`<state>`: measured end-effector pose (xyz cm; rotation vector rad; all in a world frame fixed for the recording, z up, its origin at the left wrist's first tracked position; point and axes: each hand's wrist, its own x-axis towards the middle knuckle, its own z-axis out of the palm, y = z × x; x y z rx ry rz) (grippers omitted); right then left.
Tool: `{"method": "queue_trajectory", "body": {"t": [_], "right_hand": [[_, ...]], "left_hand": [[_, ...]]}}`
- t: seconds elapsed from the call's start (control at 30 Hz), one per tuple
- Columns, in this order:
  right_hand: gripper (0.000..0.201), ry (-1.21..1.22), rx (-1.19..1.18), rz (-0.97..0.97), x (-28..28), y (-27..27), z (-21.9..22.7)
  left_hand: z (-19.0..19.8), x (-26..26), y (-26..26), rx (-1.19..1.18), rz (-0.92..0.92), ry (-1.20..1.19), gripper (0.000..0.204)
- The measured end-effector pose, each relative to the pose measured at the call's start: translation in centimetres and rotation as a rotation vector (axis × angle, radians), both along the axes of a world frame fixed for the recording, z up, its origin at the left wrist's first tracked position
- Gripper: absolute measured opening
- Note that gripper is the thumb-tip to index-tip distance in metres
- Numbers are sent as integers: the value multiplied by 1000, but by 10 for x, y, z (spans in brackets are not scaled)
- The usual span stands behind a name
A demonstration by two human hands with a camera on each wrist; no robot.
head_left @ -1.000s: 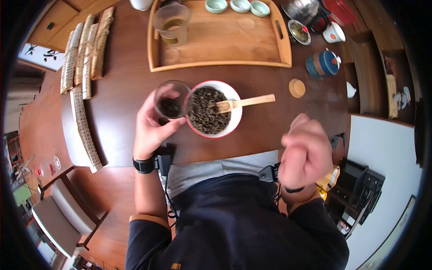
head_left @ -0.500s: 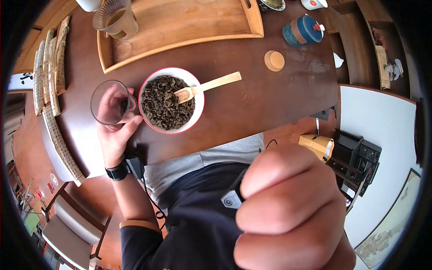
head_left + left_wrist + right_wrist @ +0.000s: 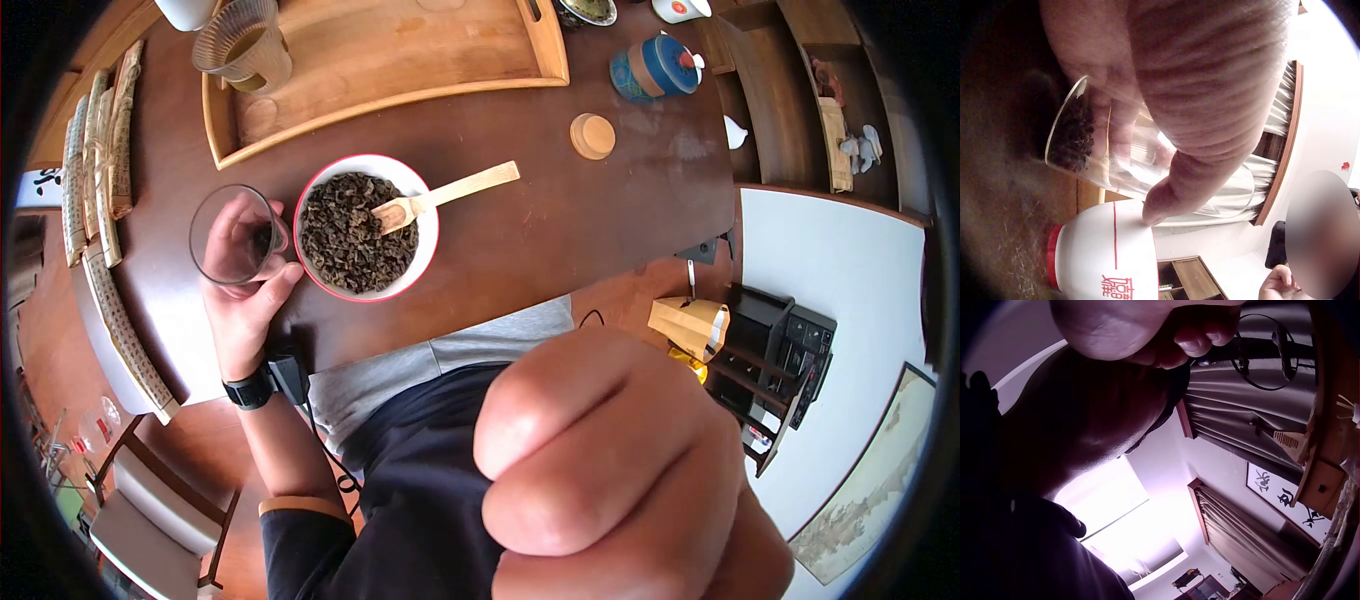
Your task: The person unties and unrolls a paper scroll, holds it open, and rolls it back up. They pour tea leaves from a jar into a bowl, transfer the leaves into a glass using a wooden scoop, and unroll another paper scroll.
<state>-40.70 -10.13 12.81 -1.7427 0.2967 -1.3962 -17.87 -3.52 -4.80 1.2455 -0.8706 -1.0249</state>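
Note:
My left hand (image 3: 243, 300) curls round a clear glass (image 3: 222, 232), with dark tea leaves (image 3: 1073, 134) lying at its bottom. The left thumb touches the white bowl (image 3: 1105, 247) beside the glass. That red-rimmed bowl (image 3: 428, 240) holds rolled dark leaves (image 3: 345, 240), and a wooden scoop (image 3: 465, 188) rests in them, handle pointing right. Large and close to the head camera, my right hand (image 3: 620, 470) is raised with its fingers curled, nothing seen in it. The right wrist view shows its curled fingertips (image 3: 1200, 342) near the person's head.
Behind the bowl stands a wooden tray (image 3: 400, 95) with a ribbed glass (image 3: 245, 50) of tea. Right of it are a round wooden lid (image 3: 592, 136) and a blue jar (image 3: 655, 68). Bamboo scrolls (image 3: 122, 150) lie at the left.
My right hand has risen from beside the table edge toward the head camera, fingers curled. The head view has shifted and tilted. My left hand keeps hold of the glass beside the bowl.

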Motion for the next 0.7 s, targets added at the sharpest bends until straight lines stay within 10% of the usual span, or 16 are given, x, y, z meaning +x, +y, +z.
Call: {"method": "queue_trajectory", "body": {"t": [0.7], "right_hand": [[28, -205, 197, 111, 8, -3, 0]], "left_hand": [[2, -5, -1, 5, 30, 14, 79]]}}
